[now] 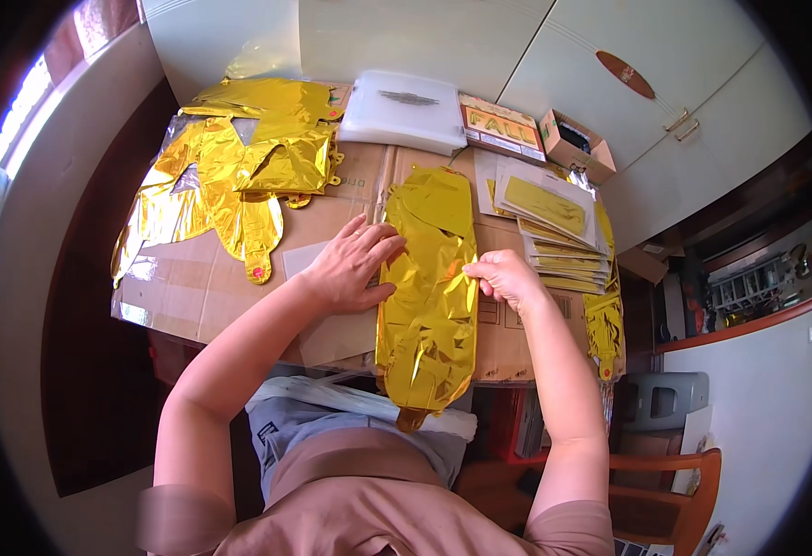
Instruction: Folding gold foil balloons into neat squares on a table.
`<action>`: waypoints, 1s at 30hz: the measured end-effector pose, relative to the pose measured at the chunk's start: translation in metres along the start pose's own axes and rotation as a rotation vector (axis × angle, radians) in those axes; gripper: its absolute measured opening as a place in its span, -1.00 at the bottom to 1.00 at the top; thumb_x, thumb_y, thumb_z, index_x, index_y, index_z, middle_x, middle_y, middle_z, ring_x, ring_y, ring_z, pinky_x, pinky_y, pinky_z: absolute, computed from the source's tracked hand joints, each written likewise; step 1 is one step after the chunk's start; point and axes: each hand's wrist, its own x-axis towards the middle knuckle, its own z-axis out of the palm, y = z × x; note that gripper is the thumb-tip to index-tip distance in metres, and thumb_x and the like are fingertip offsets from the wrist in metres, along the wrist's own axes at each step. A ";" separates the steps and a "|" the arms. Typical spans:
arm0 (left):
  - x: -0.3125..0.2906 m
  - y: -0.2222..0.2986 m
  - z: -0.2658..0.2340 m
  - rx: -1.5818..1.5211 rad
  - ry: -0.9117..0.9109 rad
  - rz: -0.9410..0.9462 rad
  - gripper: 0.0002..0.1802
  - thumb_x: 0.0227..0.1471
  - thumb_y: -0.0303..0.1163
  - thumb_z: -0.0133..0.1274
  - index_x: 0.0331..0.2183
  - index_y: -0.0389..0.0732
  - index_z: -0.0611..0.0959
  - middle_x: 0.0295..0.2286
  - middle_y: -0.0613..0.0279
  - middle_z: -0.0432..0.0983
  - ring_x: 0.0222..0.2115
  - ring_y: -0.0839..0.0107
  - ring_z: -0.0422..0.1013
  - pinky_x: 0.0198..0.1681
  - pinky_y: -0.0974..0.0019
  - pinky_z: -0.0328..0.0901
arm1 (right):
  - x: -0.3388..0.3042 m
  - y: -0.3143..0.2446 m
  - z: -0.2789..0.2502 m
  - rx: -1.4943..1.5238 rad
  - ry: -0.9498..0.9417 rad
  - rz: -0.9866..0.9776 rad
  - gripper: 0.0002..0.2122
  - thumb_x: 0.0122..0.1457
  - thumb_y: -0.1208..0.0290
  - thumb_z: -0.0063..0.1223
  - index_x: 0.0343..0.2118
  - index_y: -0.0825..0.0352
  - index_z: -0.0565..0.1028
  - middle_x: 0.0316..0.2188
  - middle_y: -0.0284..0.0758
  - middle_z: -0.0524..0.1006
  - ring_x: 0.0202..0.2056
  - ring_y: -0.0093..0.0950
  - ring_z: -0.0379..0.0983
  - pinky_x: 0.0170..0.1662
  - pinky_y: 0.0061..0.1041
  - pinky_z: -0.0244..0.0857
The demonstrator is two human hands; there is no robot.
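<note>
A flat, uninflated gold foil balloon (pixel 427 324) lies lengthwise in front of me, its lower end hanging past the table edge towards my lap. My left hand (pixel 352 266) rests at its left edge, fingers stretched out and thumb apart. At the opposite edge, my right hand (pixel 506 278) pinches the foil between thumb and curled fingers. Part of a white sheet (pixel 332 338) shows beneath my left wrist. More gold foil balloons (pixel 239 167) are heaped at the far left, overlapping one another.
Cardboard (pixel 193 278) covers the table. To the right is a stack of flat packets with gold contents (pixel 554 218), and gold foil (pixel 603 324) hangs over that edge. Behind stand a stack of clear plastic sleeves (pixel 401 111), a printed box (pixel 501 128) and a small open carton (pixel 577 146).
</note>
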 end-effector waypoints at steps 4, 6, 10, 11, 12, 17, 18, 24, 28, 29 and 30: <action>0.009 0.004 0.006 -0.005 0.016 0.024 -0.25 -0.03 -0.08 0.24 0.14 -0.14 0.35 0.01 0.08 0.38 0.11 0.07 0.31 0.32 -0.19 -0.01 | -0.011 -0.004 -0.014 -0.032 0.079 -0.048 -0.79 0.14 0.38 0.26 -0.54 0.36 0.52 -0.73 -0.41 0.42 -0.74 -0.68 0.21 -0.70 -0.64 -0.02; 0.012 0.003 0.014 -0.025 0.040 0.040 -0.28 -0.03 -0.11 0.25 0.11 -0.15 0.38 -0.02 0.09 0.40 0.09 0.08 0.34 0.32 -0.19 0.00 | -0.006 0.007 -0.017 -0.101 0.131 -0.056 -0.77 0.12 0.38 0.28 -0.56 0.38 0.51 -0.73 -0.39 0.42 -0.73 -0.65 0.27 -0.68 -0.62 0.07; 0.018 0.002 0.020 -0.006 0.045 0.054 -0.39 -0.03 -0.18 0.25 0.03 -0.18 0.46 -0.09 0.10 0.44 0.06 0.11 0.36 0.31 -0.15 0.04 | 0.002 0.026 -0.013 -0.319 0.177 -0.056 -0.75 0.08 0.30 0.32 -0.54 0.37 0.52 -0.56 -0.25 0.59 -0.52 -0.48 0.56 -0.43 -0.42 0.41; 0.018 0.002 0.020 -0.001 0.050 0.056 -0.42 -0.04 -0.19 0.26 0.01 -0.18 0.48 -0.09 0.09 0.45 0.06 0.11 0.36 0.30 -0.14 0.05 | 0.000 0.027 -0.012 -0.445 0.248 -0.143 -0.74 0.10 0.29 0.30 -0.52 0.38 0.52 -0.59 -0.27 0.57 -0.52 -0.44 0.55 -0.42 -0.40 0.40; 0.017 0.002 0.019 0.003 0.055 0.057 -0.44 -0.04 -0.20 0.26 -0.02 -0.19 0.51 -0.10 0.09 0.45 0.05 0.11 0.36 0.30 -0.14 0.06 | -0.003 0.029 -0.011 -0.572 0.318 -0.231 -0.74 0.13 0.27 0.28 -0.50 0.38 0.53 -0.62 -0.28 0.56 -0.52 -0.39 0.55 -0.42 -0.39 0.39; 0.020 0.002 0.015 0.013 0.075 0.086 -0.50 -0.04 -0.18 0.22 -0.10 -0.25 0.55 -0.12 0.06 0.42 0.04 0.11 0.35 0.32 -0.09 0.04 | -0.021 0.004 0.009 -0.878 0.607 -0.616 -0.56 0.29 0.11 0.09 0.03 0.39 0.50 0.05 -0.09 0.52 0.09 -0.17 0.44 0.19 -0.19 0.27; 0.021 0.001 0.016 -0.004 0.047 0.070 -0.49 -0.04 -0.17 0.22 -0.09 -0.25 0.54 -0.11 0.05 0.42 0.04 0.10 0.35 0.32 -0.09 0.04 | -0.013 0.012 0.012 -1.050 0.558 -0.588 -0.43 0.37 0.02 -0.09 0.26 0.36 0.31 0.33 -0.08 0.23 0.33 -0.17 0.15 0.40 -0.18 -0.04; 0.021 0.001 0.013 -0.020 0.013 0.068 -0.37 -0.09 -0.11 0.26 -0.01 -0.22 0.52 -0.05 0.02 0.39 0.07 0.06 0.33 0.31 -0.13 0.04 | 0.005 0.040 0.032 -1.043 0.287 -0.626 -0.28 0.40 -0.14 -0.36 0.42 0.32 0.00 0.46 -0.14 -0.08 0.47 -0.18 -0.22 0.46 -0.12 -0.38; 0.019 -0.001 0.007 -0.018 -0.059 0.074 -0.29 -0.11 -0.05 0.27 0.04 -0.18 0.50 0.00 0.02 0.36 0.11 0.05 0.30 0.32 -0.16 0.02 | 0.001 0.039 0.029 -0.901 0.281 -0.709 -0.28 0.39 -0.14 -0.35 0.40 0.36 0.05 0.45 -0.10 -0.06 0.47 -0.18 -0.23 0.46 -0.09 -0.42; 0.018 -0.002 0.007 -0.013 -0.056 0.077 -0.28 -0.12 -0.04 0.27 0.05 -0.17 0.50 0.01 0.02 0.36 0.12 0.05 0.30 0.33 -0.16 0.01 | -0.002 0.038 0.029 -0.911 0.269 -0.724 -0.28 0.39 -0.14 -0.35 0.40 0.36 0.06 0.45 -0.10 -0.05 0.46 -0.18 -0.22 0.46 -0.09 -0.42; 0.016 -0.004 0.008 -0.008 -0.053 0.081 -0.27 -0.12 -0.03 0.27 0.06 -0.16 0.49 0.01 0.03 0.36 0.13 0.05 0.29 0.33 -0.17 0.01 | -0.007 0.037 0.028 -0.922 0.257 -0.739 -0.29 0.39 -0.14 -0.35 0.39 0.36 0.07 0.45 -0.10 -0.03 0.46 -0.18 -0.21 0.46 -0.09 -0.42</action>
